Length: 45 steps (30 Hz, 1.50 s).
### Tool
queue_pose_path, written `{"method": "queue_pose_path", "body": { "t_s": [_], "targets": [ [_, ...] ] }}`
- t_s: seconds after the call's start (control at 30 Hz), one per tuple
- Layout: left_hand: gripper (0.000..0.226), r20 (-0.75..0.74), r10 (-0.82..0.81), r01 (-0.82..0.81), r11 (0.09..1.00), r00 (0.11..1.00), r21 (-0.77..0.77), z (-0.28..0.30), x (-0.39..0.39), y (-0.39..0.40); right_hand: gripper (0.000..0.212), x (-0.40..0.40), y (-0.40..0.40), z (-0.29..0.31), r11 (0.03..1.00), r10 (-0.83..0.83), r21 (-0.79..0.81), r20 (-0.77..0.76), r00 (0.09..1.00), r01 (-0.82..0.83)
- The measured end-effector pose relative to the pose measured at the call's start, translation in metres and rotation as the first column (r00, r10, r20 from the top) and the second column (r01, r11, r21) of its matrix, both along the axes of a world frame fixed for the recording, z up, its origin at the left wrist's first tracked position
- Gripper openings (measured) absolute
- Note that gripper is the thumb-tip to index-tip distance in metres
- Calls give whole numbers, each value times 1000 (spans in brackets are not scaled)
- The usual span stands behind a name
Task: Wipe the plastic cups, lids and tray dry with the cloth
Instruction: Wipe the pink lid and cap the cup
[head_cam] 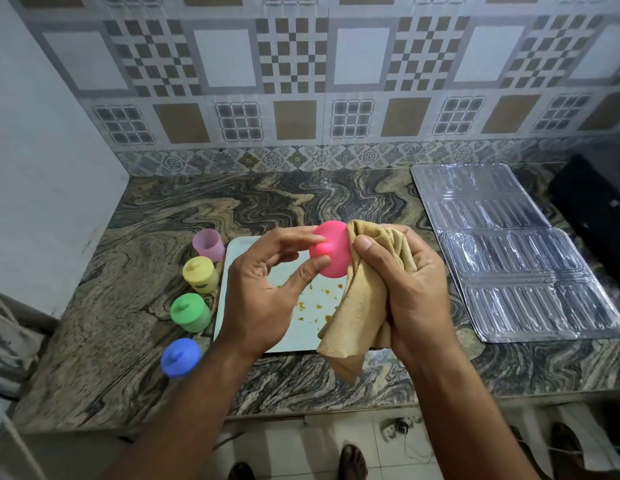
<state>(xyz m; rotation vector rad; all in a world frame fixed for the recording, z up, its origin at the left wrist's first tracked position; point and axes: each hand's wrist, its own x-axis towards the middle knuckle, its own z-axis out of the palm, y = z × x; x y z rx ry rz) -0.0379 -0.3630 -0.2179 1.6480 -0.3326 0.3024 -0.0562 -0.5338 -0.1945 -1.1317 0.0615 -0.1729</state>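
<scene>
My left hand [267,289] pinches a pink lid [331,251] by its edge, above the white tray [232,271]. My right hand [405,282] grips a tan cloth [357,317] that presses against the lid's right side. The tray lies on the counter and shows orange-brown specks. Left of the tray stand an open pink cup [208,243], a yellow lidded cup [200,274], a green lidded cup [190,311] and a blue lidded cup [180,357] in a row.
A clear ribbed plastic sheet [509,251] covers the counter on the right. A dark object [592,202] sits at the far right. The patterned counter [128,271] meets a tiled wall behind and a white wall on the left. Feet show below the front edge.
</scene>
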Motion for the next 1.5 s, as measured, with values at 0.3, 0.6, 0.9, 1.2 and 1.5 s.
{"method": "queue_pose_path", "body": {
  "t_s": [0.3, 0.6, 0.9, 1.2, 1.5],
  "targets": [
    [57, -222, -726, 41, 325, 650, -945, -6, -4, 8, 15, -8, -4, 20, 923, 67, -384, 240, 969, 31],
    [66, -296, -587, 80, 529, 753, -845, -7, -5, 5, 15, 0, 9, 20, 454, 164, -837, 414, 895, 304],
    [49, -302, -542, 116, 606, 784, -787, -5, -9, 7, 15, -2, 8, 25, 832, 342, -508, 153, 927, -222],
    [39, -290, -547, 153, 625, 785, -765, -7, -12, 7, 18, -6, 14, 19, 493, 199, -839, 366, 909, 230],
    [36, -248, -553, 172, 598, 795, -783, -1, -11, 6, 21, -11, 18, 29, 465, 166, -839, 395, 903, 282]
  ]
}}
